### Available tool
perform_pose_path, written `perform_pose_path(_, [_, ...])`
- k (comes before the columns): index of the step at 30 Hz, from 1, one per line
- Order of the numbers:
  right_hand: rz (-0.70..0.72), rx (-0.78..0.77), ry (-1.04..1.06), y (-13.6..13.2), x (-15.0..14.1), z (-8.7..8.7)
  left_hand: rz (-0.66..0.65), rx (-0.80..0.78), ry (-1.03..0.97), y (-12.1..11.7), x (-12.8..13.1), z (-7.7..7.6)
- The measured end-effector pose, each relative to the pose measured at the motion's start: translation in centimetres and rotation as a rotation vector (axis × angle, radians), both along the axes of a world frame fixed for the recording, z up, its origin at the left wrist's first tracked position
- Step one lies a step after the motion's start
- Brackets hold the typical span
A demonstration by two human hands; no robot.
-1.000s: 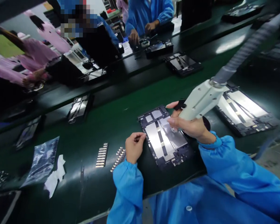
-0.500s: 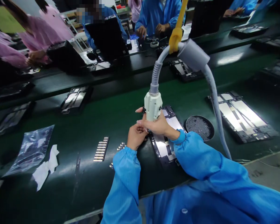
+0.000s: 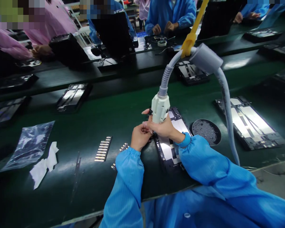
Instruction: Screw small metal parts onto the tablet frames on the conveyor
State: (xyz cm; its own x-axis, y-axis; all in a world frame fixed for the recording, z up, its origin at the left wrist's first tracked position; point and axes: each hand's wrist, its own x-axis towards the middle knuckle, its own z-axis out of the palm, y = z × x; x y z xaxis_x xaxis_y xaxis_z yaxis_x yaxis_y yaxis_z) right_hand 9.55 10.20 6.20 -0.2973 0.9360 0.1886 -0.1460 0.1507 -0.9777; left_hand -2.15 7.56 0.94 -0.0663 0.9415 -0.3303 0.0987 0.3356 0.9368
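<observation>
My right hand [image 3: 162, 128] grips a pale electric screwdriver [image 3: 160, 108] held upright over the left edge of an opened tablet chassis [image 3: 172, 147] on the green belt. A grey corrugated hose [image 3: 224, 95] runs from the tool's top, hung from a yellow strap [image 3: 192, 33]. My left hand [image 3: 139, 137] is curled in a pinch right beside the tool's tip, at the chassis edge; what it pinches is too small to see. Both arms wear blue sleeves.
A round black screw tray [image 3: 206, 131] lies right of the chassis, and another chassis [image 3: 250, 123] farther right. Metal clip strips [image 3: 103, 148] lie left of my left hand, with a plastic bag [image 3: 29, 144] and white wipe [image 3: 42, 166] beyond. Other workers sit across the line.
My right hand swung the screwdriver from a slanted hold at the right to upright over the chassis' left edge. My left hand closed in beside the tip; since half a second ago, little moved.
</observation>
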Motion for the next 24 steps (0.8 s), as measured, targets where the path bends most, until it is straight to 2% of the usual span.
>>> perform_pose_path(5, [0.021,0.021,-0.057,-0.2,-0.2,-0.6,-0.019,-0.005,-0.031,0.0,-0.3,0.8])
perform_pose_path(8, [0.019,0.063,-0.105,-0.5,-0.4,-0.8,-0.021,0.013,-0.072,-1.1,-2.6,2.4])
perform_pose_path(10, [0.012,0.074,-0.133,-0.6,-0.4,-0.9,0.055,0.059,0.018,-2.6,-5.2,3.5])
perform_pose_path(13, [0.009,0.068,-0.129,-0.7,-0.4,-0.6,0.169,0.094,0.328,-5.3,-9.1,4.3])
perform_pose_path(16, [0.008,0.069,-0.033,-1.0,-0.1,0.5,0.169,0.049,0.566,-7.5,-11.0,3.8])
perform_pose_path(19, [-0.011,0.124,0.049,-1.3,1.4,2.2,0.144,0.031,0.724,-8.2,-10.8,2.4])
perform_pose_path(22, [-0.035,0.185,0.008,-1.5,4.7,3.7,0.120,-0.061,0.877,-7.9,-9.9,1.5])
perform_pose_path(24, [-0.089,0.209,-0.029,-1.6,7.6,4.1,0.091,-0.128,0.922,-7.6,-9.5,1.7])
